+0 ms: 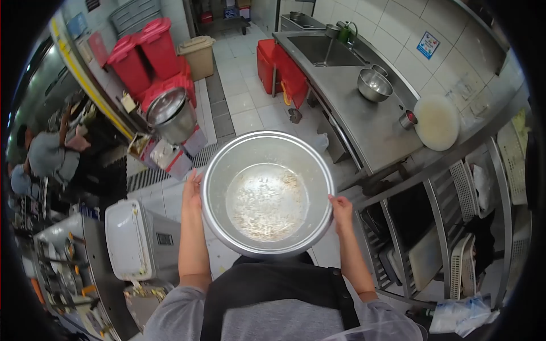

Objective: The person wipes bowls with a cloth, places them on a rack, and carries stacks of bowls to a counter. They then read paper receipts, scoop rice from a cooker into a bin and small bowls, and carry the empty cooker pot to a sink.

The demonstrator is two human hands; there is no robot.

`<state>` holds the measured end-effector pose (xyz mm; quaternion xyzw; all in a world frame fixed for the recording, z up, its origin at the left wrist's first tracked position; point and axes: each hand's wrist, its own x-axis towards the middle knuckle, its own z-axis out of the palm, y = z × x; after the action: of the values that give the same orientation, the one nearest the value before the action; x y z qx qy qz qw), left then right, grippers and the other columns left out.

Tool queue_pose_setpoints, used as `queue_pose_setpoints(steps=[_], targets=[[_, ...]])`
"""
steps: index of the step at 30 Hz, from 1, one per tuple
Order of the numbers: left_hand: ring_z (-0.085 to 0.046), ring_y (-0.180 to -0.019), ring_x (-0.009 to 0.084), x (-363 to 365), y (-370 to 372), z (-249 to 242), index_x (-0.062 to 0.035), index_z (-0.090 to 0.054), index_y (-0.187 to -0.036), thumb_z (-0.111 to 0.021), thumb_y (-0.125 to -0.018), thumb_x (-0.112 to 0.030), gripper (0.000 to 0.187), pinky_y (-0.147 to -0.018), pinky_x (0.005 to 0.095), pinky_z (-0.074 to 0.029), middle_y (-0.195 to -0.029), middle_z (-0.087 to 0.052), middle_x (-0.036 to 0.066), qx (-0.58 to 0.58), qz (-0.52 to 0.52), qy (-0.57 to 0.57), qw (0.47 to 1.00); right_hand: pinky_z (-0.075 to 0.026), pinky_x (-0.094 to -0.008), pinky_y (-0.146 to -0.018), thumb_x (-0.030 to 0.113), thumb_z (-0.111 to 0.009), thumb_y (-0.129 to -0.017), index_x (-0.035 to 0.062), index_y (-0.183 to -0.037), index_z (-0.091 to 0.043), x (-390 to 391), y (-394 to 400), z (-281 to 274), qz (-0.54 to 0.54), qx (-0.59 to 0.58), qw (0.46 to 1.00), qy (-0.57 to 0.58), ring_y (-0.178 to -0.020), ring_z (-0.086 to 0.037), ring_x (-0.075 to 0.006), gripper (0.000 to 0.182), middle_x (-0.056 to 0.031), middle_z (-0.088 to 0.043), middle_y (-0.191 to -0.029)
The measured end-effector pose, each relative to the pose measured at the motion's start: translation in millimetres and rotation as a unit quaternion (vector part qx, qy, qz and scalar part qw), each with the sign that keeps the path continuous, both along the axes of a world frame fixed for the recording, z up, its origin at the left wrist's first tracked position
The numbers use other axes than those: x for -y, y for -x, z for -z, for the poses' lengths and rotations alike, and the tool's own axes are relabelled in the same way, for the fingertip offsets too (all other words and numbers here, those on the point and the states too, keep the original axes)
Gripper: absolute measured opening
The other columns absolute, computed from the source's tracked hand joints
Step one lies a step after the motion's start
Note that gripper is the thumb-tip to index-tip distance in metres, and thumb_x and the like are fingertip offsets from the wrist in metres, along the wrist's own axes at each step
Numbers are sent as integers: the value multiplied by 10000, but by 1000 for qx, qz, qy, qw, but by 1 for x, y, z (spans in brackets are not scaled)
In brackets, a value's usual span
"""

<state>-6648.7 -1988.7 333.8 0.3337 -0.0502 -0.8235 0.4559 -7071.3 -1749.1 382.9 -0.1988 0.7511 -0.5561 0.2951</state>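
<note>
A large round metal pot (pixel 267 149) is held out in front of my body, its mouth facing up toward me. Whitish residue and small bits cling to its inner bottom. My left hand (pixel 192 193) grips the pot's left side near the rim. On the opposite side my right hand (pixel 340 211) has its fingers closed on the pot's edge. Most of the left fingers are hidden behind the wall of the pot.
A steel counter (pixel 364 128) with a sink (pixel 327 48) and metal bowl (pixel 375 85) runs along the right. Slatted racks (pixel 435 216) stand nearer. A grey-white bin (pixel 128 241), lidded pot (pixel 170 116) and red bins (pixel 158 48) are left. People (pixel 51 150) work far left.
</note>
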Motion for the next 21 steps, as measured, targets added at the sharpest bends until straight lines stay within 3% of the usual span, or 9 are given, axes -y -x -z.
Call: queue_pose_setpoints(steps=[2, 7, 14, 16, 18, 21], targets=[[-691, -951, 310, 57, 46, -18, 43, -651, -1111, -597, -951, -399, 473, -876, 422, -563, -1046, -705, 199, 11, 26, 9, 1000, -402, -254, -611, 269, -734, -877, 7, -856, -635, 32, 43, 0, 12, -3, 1000, -11, -674, -511, -84, 281, -5, -594, -732], [-692, -943, 311, 204, 141, -15, 54, -661, -1109, -581, -957, -406, 492, -857, 403, -567, -1044, -708, 203, 2, 74, 30, 997, -324, -227, -546, 227, -711, -904, 75, -683, -546, 136, 112, -20, 58, 9, 997, 45, -600, -424, -44, 315, 47, -525, -644], [-693, -940, 324, 376, 202, 7, 60, -664, -1093, -579, -956, -405, 492, -852, 428, -571, -1044, -705, 212, 19, 42, -15, 999, -275, -223, -512, 237, -704, -917, 121, -650, -468, 362, 175, -32, 89, 1, 987, 134, -567, -349, -26, 375, 87, -443, -616], [-695, -941, 315, 426, 206, 18, 57, -669, -1066, -598, -949, -386, 463, -842, 429, -573, -1025, -712, 195, 11, -8, -54, 998, -275, -230, -502, 234, -710, -909, 122, -639, -456, 429, 191, -36, 80, 9, 988, 132, -560, -345, -28, 387, 84, -434, -604], [-696, -944, 303, 474, 210, 22, 50, -668, -1052, -597, -955, -359, 427, -830, 429, -575, -1016, -716, 177, 56, -17, -57, 997, -268, -237, -488, 233, -717, -901, 123, -620, -443, 493, 207, -45, 43, -53, 997, 39, -546, -335, -27, 407, 84, -424, -589], [-694, -957, 299, 544, 220, -4, 35, -667, -1066, -566, -977, -355, 412, -853, 429, -569, -1032, -715, 176, 85, 1, 21, 996, -296, -267, -493, 276, -739, -871, 71, -630, -484, 584, 224, -54, 11, -74, 997, 24, -541, -366, -56, 407, 48, -448, -576]])
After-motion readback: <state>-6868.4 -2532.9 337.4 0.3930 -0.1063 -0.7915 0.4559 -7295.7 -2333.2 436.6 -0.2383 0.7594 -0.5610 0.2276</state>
